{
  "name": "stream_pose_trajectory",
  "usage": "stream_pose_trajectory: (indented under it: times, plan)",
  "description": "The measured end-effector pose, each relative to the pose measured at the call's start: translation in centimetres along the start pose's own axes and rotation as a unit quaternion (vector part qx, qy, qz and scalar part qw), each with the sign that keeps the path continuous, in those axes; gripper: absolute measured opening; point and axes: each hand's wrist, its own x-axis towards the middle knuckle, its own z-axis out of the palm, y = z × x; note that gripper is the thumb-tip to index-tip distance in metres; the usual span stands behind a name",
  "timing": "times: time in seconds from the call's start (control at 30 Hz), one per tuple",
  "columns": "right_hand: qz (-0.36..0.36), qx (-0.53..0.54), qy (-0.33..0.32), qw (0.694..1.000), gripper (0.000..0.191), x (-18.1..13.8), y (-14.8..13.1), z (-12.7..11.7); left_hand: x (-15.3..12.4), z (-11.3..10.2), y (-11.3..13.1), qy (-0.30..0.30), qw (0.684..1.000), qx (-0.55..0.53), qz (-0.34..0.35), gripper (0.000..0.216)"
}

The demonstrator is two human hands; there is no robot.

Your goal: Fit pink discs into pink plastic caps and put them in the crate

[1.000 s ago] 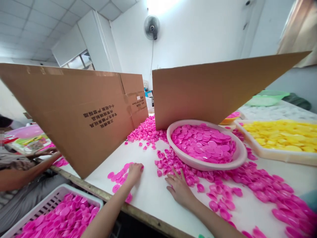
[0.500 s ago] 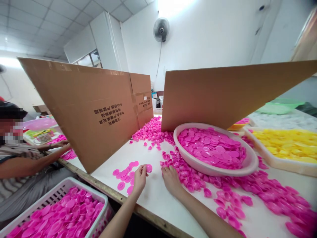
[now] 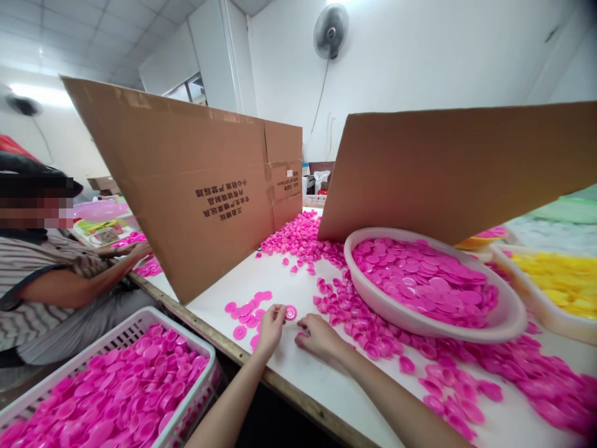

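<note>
Fingertips of the left hand (image 3: 271, 328) pinch a pink disc (image 3: 290, 312) over the table (image 3: 298, 364) (near its edge); the right hand (image 3: 319, 337) curls beside it, grip hidden. Slack pinch could drop it among loose caps (image 3: 347, 308).

By the table's (image 3: 301, 370) front edge the left hand (image 3: 270, 326) pinches a pink disc (image 3: 290, 312) — the right hand (image 3: 318, 336) lies curled just beside it.
</note>
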Motion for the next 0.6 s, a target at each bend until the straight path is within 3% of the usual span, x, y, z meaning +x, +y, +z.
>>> stream_pose_trajectory:
  times: [0.1,0.27,0.37,0.6]
  plan:
    - [0.016,0.166,-0.014,0.986,0.041,0.3,-0.4,-1.3,-0.5,-0.5,0.8,-0.043,0.999,0.031,0.009,0.033]
    - [0.108,0.394,-0.018,0.912,0.022,0.7,-0.8,-1.8,-1.2,0.1,1.7,-0.078,0.996,0.044,-0.016,0.032]
    - [0.141,0.419,-0.014,0.897,0.012,0.8,-0.2,-0.7,-1.3,0.4,1.4,-0.091,0.992,0.082,-0.015,0.029]
    - [0.198,0.374,0.010,0.906,0.006,1.8,1.6,2.5,-0.8,0.2,-1.2,-0.127,0.981,0.134,-0.060,0.024]
